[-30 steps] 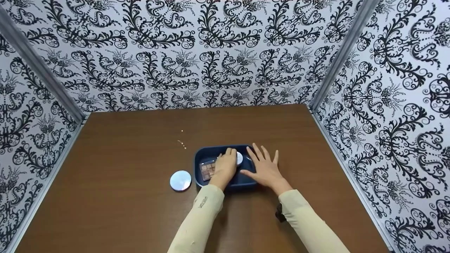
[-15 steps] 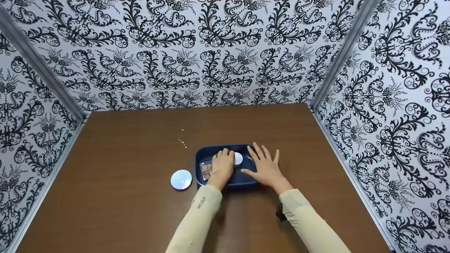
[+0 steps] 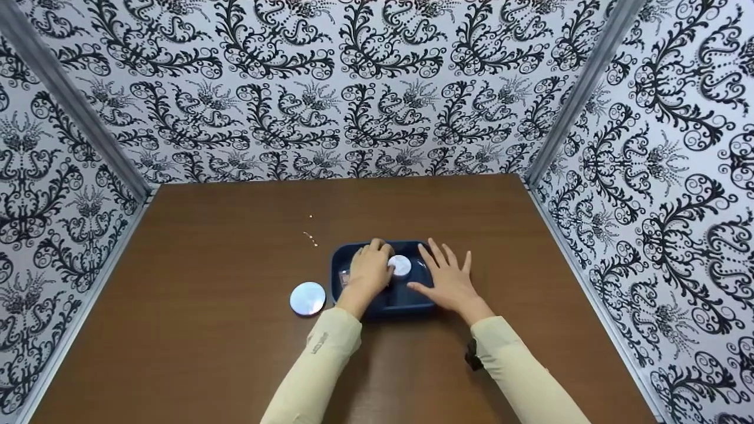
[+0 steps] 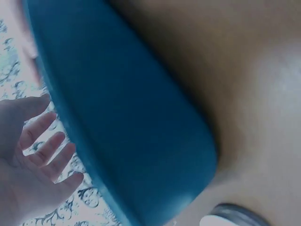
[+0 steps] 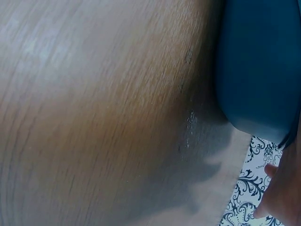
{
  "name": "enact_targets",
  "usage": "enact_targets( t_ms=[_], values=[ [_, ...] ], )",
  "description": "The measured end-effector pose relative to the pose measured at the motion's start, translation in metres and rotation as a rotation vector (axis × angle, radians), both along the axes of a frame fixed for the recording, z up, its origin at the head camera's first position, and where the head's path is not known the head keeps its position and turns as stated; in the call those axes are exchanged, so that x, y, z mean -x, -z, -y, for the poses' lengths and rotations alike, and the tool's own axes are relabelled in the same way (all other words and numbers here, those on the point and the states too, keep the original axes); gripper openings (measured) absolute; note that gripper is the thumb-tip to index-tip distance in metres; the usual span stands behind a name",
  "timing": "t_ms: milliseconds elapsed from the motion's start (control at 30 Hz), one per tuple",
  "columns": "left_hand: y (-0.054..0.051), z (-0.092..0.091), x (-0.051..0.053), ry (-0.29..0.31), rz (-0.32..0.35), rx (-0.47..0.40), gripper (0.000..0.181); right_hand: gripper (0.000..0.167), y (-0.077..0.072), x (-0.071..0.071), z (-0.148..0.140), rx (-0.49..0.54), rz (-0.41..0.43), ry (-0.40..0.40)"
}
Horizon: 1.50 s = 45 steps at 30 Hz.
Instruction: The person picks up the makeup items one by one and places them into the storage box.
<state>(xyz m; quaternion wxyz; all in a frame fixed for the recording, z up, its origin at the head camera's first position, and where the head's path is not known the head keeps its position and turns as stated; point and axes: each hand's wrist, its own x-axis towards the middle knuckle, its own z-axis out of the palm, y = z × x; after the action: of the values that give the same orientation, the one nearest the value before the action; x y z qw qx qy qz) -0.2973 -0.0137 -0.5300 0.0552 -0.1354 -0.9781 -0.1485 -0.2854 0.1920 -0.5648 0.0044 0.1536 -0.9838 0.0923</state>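
Note:
My left hand is over the left half of a dark blue tray, its fingers loosely bent. In the left wrist view, nothing shows between the fingers of the left hand, beyond the tray's rim. Right of that hand, inside the tray, sits a small round white-topped item; whether the thumb touches it I cannot tell. A palette with brown squares lies mostly hidden under the left hand. My right hand rests with spread fingers at the tray's right rim, holding nothing.
A round shiny compact-like disc lies on the brown table left of the tray. Behind it are a thin gold chain-like piece and a tiny bright speck. Patterned walls enclose the back and sides.
My left hand has shifted left from the white-topped item, showing more of it and covering more of the palette. The right hand stays spread at the rim.

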Motion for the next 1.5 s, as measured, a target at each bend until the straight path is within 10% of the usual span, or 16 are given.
enact_targets(
  t_ms=[733,1500],
  values=[
    [-0.030,0.106,-0.011,-0.154,-0.012,-0.218,0.040,0.094,-0.003,-0.001,0.000,0.004,-0.020,-0.006],
    [0.025,0.152,-0.042,-0.205,0.150,-0.170,0.059,0.094,-0.004,-0.002,-0.001,0.044,0.002,-0.015]
  ],
)
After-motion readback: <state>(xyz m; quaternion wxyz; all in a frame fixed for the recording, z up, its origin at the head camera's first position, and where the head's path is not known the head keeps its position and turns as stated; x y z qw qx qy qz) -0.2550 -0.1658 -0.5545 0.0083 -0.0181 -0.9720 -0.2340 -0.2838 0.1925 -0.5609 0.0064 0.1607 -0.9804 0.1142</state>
